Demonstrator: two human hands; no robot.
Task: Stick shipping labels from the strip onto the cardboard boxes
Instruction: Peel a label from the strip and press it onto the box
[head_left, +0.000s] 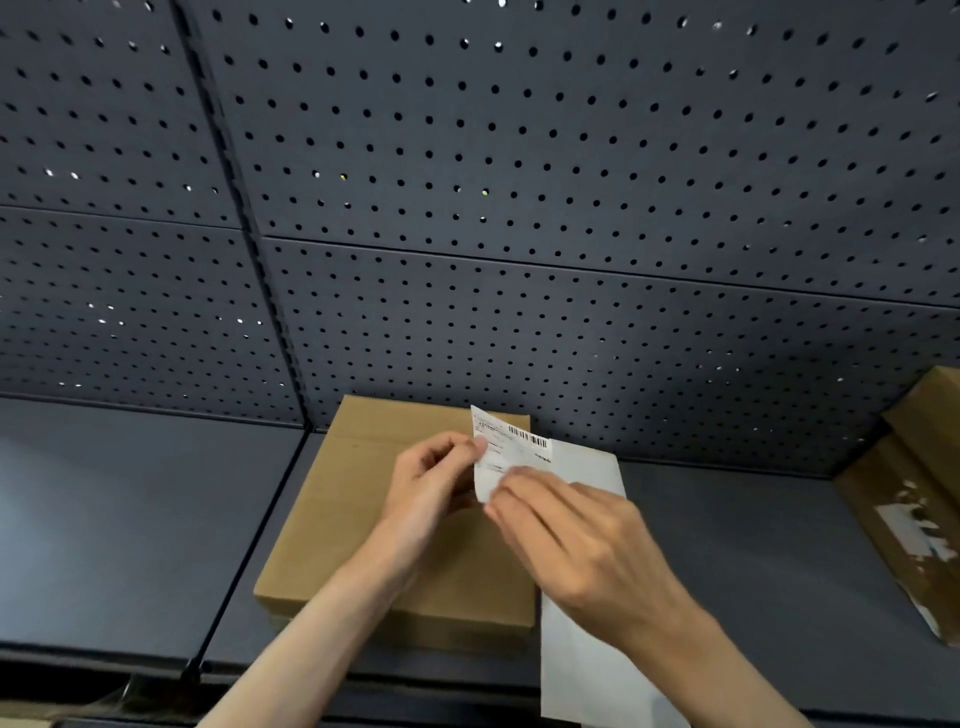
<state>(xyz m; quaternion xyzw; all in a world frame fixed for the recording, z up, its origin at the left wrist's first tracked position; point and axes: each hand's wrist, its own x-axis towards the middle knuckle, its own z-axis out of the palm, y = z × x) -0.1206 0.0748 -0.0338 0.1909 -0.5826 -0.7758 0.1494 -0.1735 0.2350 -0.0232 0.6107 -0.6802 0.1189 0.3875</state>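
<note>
The label's (511, 449) print is too small and blurred to read. The right hand (576, 540) hides part of the strip (582, 670), whose lower end the bottom edge cuts off. The right edge crops a second box (914, 499).

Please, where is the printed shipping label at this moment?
In the head view the shipping label is held just right of centre, above the far right corner of the cardboard box, pinched between the left hand and right hand.
</note>
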